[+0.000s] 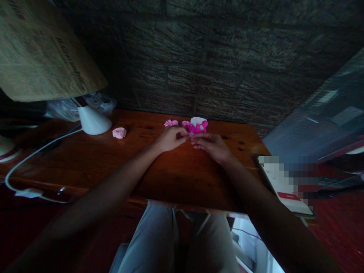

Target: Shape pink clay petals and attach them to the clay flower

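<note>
My left hand (171,138) and my right hand (212,146) meet over the wooden table (182,170), fingertips nearly touching. Both are closed in a pinch. Between the fingertips is something small, perhaps a pale pink bit, too blurred to name. Just behind them lie bright magenta petal-like pieces (198,128) on and around a white piece (198,121). Beyond my left hand sits a light pink ruffled flower (171,123). Another pale pink ruffled flower (119,132) rests farther left, apart from both hands.
A lamp with a white base (93,120) and a print-covered shade (45,57) stands at the left. Its white cord (42,146) drops over the front edge. Clear plastic (61,109) is behind it. A tablet-like flat object (280,185) lies at the right edge. A stone-block wall (182,57) rises behind.
</note>
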Available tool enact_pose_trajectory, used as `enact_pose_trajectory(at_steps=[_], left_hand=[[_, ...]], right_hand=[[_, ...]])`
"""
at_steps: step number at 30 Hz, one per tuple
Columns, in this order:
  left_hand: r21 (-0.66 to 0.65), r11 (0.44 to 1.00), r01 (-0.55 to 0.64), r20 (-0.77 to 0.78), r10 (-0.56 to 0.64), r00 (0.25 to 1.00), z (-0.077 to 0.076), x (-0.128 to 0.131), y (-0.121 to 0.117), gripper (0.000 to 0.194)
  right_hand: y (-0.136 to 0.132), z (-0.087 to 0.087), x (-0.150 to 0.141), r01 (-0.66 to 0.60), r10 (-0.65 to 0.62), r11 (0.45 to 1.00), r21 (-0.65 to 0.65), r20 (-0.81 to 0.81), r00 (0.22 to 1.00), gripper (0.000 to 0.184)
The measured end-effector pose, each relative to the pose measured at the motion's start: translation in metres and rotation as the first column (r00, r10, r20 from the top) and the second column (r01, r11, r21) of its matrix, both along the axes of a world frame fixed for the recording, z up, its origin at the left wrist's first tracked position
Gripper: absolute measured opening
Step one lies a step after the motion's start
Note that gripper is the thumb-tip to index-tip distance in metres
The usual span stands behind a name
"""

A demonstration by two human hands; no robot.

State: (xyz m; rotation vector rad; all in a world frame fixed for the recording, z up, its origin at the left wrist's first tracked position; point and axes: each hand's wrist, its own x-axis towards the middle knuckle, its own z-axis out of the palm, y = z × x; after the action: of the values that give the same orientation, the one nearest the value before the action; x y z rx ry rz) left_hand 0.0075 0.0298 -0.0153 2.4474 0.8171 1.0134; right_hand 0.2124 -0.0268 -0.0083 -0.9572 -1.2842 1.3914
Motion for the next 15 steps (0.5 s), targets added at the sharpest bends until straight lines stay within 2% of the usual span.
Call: enact_pose_trajectory(at_steps=[4,15], left_hand=[[0.026,1.000,-0.013,-0.021,0.014,1.000,-0.0005,0.0000,0.0003,0.007],[0.009,1.000,-0.004,-0.012,0.004,1.000,-0.0005,0.0010,-0.0003,0.008]], right_hand=[[0.0012,-0.0017,0.0009,-0.022,0.022,1.000,0.011,-0.018,1.000,0.028],[0.0017,-0.0007,0.0010,0.014,-0.013,0.999,0.034,-0.022,1.000,0.033]])
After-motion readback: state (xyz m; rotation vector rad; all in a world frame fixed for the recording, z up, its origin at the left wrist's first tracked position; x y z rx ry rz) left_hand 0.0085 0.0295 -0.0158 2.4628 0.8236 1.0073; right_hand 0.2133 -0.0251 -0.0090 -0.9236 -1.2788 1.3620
